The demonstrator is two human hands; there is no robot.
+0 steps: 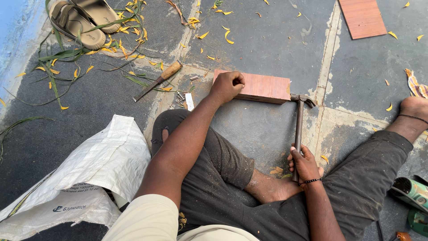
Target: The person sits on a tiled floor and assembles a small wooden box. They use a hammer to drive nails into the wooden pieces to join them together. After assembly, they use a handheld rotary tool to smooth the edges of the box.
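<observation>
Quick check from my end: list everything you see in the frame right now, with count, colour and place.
wood block: 1, reddish, floor centre, under left fist
hammer: 1, dark metal, head by block's right end
chisel: 1, wooden handle, left of block
screws: several, silvery, beside chisel
wood panel: 1, reddish, top right
sandals: 2, tan, top left
sack: 1, white, bottom left
power tool: 1, green, right edge
left hand: fist on block
right hand: grips hammer handle

Left hand fisted, arm outstretched, right hand curled closed, wrist low
</observation>
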